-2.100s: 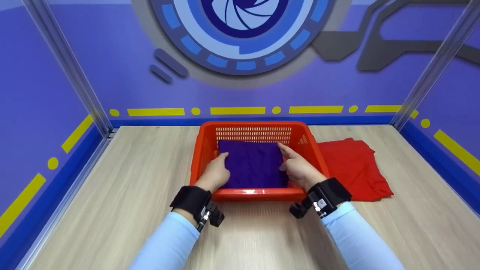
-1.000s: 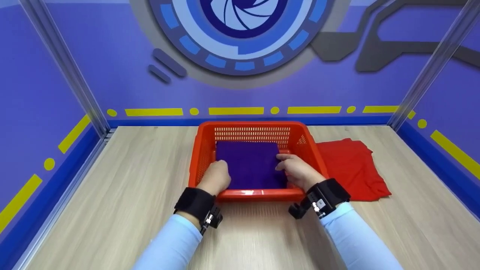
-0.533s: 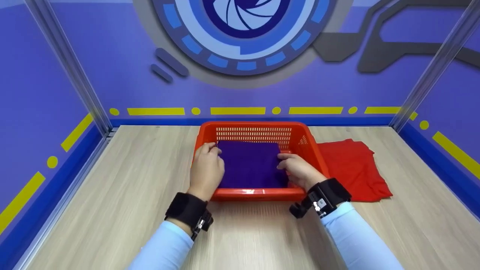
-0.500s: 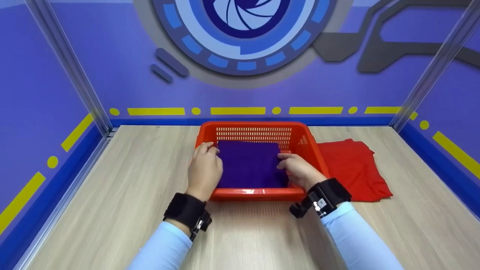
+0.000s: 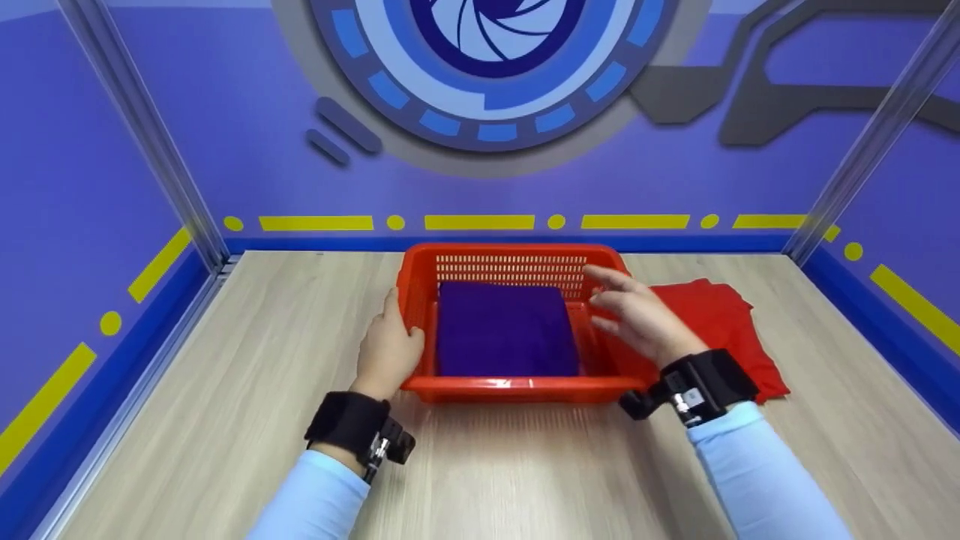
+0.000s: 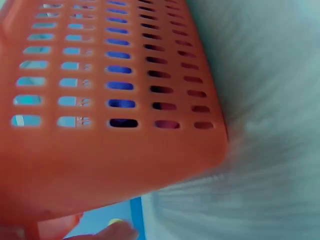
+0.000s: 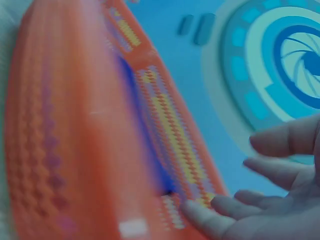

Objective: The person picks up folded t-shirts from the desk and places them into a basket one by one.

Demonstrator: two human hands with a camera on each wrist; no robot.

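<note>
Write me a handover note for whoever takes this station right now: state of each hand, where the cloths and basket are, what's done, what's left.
Left hand: on the outer left wall of the orange basket, thumb at the rim; whether it has a grip cannot be told.
Right hand: open, fingers spread, holding nothing, above the basket's right rim.
Purple cloth: folded, lying flat inside the basket; neither hand touches it.
Red cloth: on the table right of the basket, against its side, loosely spread.
Done: purple cloth is folded and in the basket.
Left: probably the red cloth, not yet folded or in the basket.
</note>
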